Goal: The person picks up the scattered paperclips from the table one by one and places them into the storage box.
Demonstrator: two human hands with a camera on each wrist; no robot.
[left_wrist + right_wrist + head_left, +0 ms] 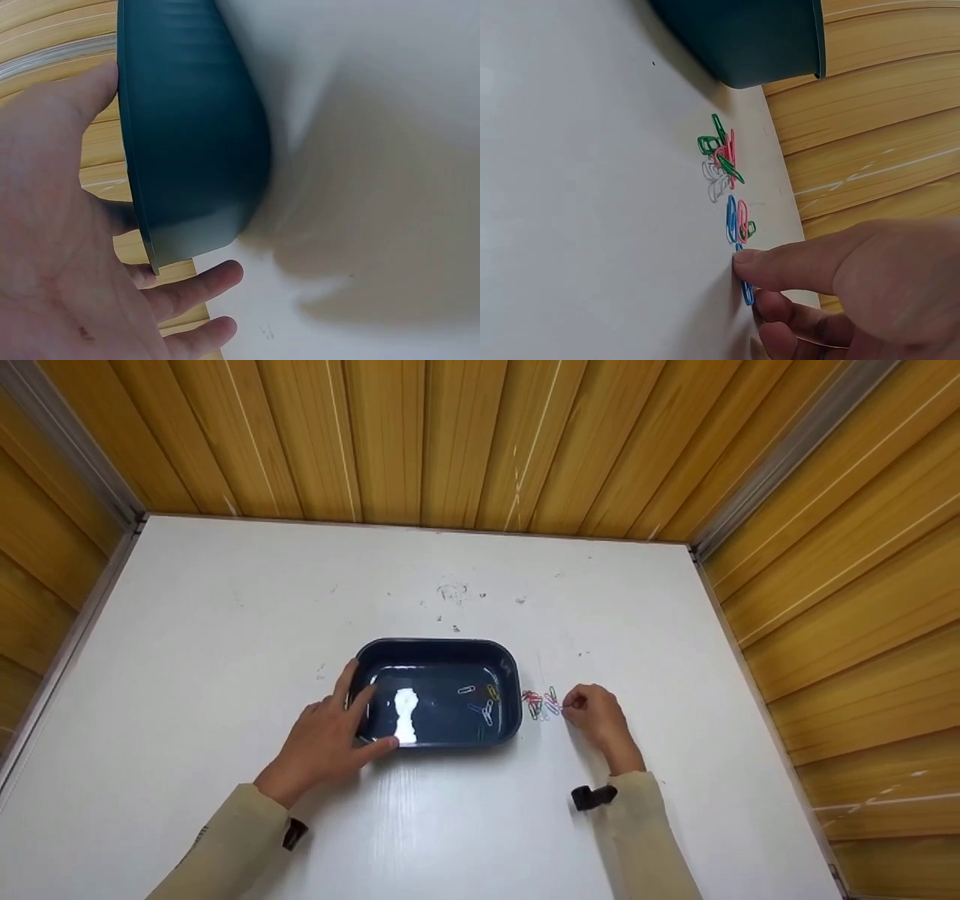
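A dark blue rectangular tray (442, 649) stands on the white table. At its left end my left hand (322, 739) holds the rim loosely; the thumb lies on the near edge, one finger reaches inside, and others spread along the outside. A few paper clips (487, 712) lie inside the tray, toward its right end. My right hand (600, 720) pinches a blue paper clip (747, 291) between thumb and fingers, low over the table. Beside it lie another blue clip (732, 219) and a pink clip (742, 219); a green one shows partly behind.
Between the tray and my right hand lies a small pile of red, green and white clips (724, 157). White table surface (225, 660) surrounds the tray. Yellow wood-look panels (450, 442) rise behind the table and at both sides. Small dark marks (453, 592) speckle the tabletop.
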